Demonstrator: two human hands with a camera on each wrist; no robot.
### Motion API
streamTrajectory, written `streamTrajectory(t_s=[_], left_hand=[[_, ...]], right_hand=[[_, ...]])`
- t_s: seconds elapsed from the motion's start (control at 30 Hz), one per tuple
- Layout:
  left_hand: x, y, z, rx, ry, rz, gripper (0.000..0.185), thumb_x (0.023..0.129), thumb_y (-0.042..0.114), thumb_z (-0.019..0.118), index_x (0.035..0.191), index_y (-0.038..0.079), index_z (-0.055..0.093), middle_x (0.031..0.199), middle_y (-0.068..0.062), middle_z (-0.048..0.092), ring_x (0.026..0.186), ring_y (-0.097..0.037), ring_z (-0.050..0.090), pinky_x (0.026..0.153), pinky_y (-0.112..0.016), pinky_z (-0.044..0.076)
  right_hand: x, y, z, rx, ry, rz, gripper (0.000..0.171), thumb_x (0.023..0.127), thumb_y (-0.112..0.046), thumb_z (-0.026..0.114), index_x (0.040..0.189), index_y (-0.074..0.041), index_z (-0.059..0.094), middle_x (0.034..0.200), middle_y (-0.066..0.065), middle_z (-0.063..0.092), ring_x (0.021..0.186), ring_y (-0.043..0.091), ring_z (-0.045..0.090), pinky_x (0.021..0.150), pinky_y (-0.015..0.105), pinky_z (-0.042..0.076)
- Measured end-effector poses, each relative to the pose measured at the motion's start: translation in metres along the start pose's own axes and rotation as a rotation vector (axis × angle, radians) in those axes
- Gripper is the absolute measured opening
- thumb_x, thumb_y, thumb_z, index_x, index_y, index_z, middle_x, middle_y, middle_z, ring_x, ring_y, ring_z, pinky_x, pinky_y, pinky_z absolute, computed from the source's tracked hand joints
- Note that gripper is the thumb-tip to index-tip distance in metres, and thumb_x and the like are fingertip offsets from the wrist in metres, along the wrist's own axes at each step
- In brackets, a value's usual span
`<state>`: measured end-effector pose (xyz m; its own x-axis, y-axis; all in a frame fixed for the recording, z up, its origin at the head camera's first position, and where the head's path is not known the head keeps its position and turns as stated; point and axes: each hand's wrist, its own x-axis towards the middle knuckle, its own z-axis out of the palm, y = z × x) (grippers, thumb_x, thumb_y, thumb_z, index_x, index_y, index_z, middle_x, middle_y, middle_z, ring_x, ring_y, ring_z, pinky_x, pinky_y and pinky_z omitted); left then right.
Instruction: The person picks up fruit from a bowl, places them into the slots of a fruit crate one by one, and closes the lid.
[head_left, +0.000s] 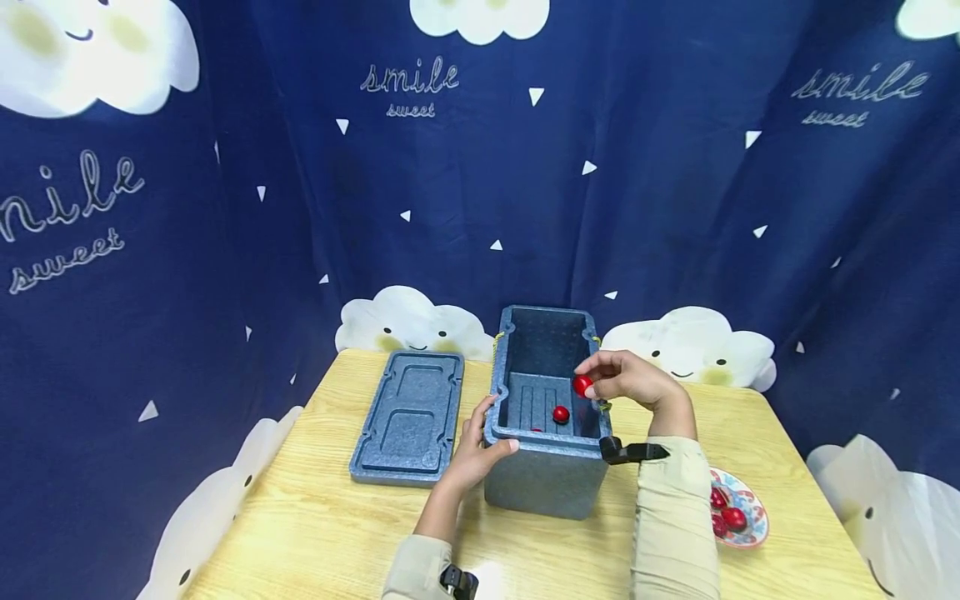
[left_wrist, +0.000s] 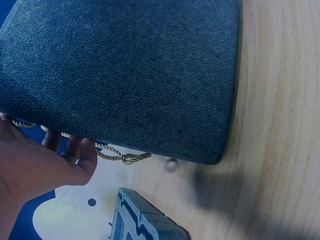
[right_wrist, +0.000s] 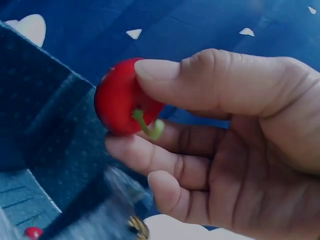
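My right hand [head_left: 626, 379] pinches a round red fruit [right_wrist: 120, 97] with a curved green stem between thumb and fingers. It is over the right side of an open blue-grey foam box [head_left: 546, 483]. Inside, another red fruit [head_left: 561, 414] lies on the ribbed floor, and part of one more shows behind the front rim. With its thumb at the front rim and its fingers along the left side, my left hand [head_left: 474, 454] holds the box. In the left wrist view, those fingers [left_wrist: 86, 157] lie beside a yellow rope [left_wrist: 117, 154].
The box's lid [head_left: 408, 417] lies flat on the wooden table [head_left: 300, 517], left of the box. A patterned plate [head_left: 759, 533] with several red fruits is at the right, partly hidden by my right sleeve. Behind the table hangs a dark blue curtain [head_left: 465, 167].
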<state>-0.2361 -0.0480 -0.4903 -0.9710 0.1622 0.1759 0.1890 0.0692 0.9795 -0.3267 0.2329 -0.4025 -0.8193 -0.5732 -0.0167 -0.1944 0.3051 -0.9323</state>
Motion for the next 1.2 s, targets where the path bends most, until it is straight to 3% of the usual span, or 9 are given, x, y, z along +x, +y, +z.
streamTrajectory(t_s=[0.27, 0.57, 0.77, 1.0, 1.2], left_hand=[[0.001, -0.002, -0.001, -0.005, -0.004, 0.0, 0.078, 0.075, 0.011, 0.07, 0.143, 0.011, 0.031, 0.122, -0.02, 0.035, 0.113, -0.031, 0.034, 0.094, -0.043, 0.028], [0.001, 0.001, 0.0, -0.001, -0.015, 0.003, 0.078, 0.076, 0.011, 0.07, 0.143, 0.01, 0.03, 0.122, -0.02, 0.035, 0.114, -0.031, 0.033, 0.094, -0.043, 0.027], [0.001, 0.0, 0.001, 0.0, -0.005, 0.006, 0.078, 0.075, 0.011, 0.071, 0.142, 0.011, 0.031, 0.121, -0.019, 0.036, 0.113, -0.031, 0.034, 0.093, -0.044, 0.028], [0.001, -0.001, -0.001, 0.016, -0.012, -0.009, 0.078, 0.076, 0.014, 0.071, 0.143, 0.012, 0.031, 0.121, -0.019, 0.037, 0.112, -0.031, 0.035, 0.092, -0.043, 0.03], [0.0, 0.003, -0.001, 0.038, -0.013, -0.008, 0.077, 0.077, 0.015, 0.07, 0.143, 0.012, 0.031, 0.121, -0.02, 0.036, 0.11, -0.031, 0.036, 0.091, -0.048, 0.031]], right_hand=[[0.021, -0.007, 0.001, 0.01, -0.11, 0.102, 0.041, 0.077, 0.002, 0.068, 0.114, 0.013, 0.051, 0.089, 0.012, 0.061, 0.069, 0.015, 0.053, 0.06, 0.028, 0.046], [0.042, -0.004, 0.005, 0.039, -0.229, 0.135, 0.039, 0.076, 0.005, 0.066, 0.111, 0.013, 0.052, 0.09, 0.011, 0.062, 0.077, 0.017, 0.057, 0.072, 0.035, 0.05], [0.057, -0.004, 0.011, 0.089, -0.303, 0.191, 0.036, 0.075, 0.008, 0.063, 0.108, 0.012, 0.052, 0.086, 0.009, 0.063, 0.075, 0.016, 0.058, 0.07, 0.034, 0.05], [0.066, -0.003, 0.015, 0.091, -0.307, 0.289, 0.03, 0.073, 0.01, 0.066, 0.101, 0.004, 0.059, 0.082, 0.009, 0.063, 0.072, 0.016, 0.058, 0.069, 0.036, 0.05], [0.065, -0.008, 0.016, 0.046, -0.278, 0.298, 0.034, 0.074, 0.006, 0.067, 0.107, 0.005, 0.057, 0.083, 0.008, 0.063, 0.074, 0.017, 0.058, 0.069, 0.039, 0.049]])
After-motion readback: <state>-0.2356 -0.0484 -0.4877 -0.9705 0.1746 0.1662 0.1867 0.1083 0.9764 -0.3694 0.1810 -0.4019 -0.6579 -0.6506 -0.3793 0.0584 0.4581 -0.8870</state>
